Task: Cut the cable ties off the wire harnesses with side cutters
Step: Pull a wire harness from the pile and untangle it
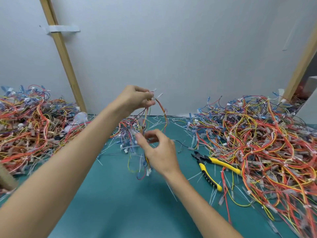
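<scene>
My left hand (135,98) is raised above the table and pinches the top of a multicoloured wire harness (137,129), whose wires and white connectors hang down from it. Lower down, my right hand (159,152) has its fingers curled round the hanging wires of the same harness. The side cutters (208,167), black-jawed with yellow and black handles, lie untouched on the green mat to the right of my right hand, handles spread apart.
A big heap of red, yellow and blue harnesses (264,145) fills the right side of the green mat (109,194). Another heap (29,127) covers the left. Cut white cable ties (154,123) litter the mat's far middle. A grey wall with wooden battens stands behind.
</scene>
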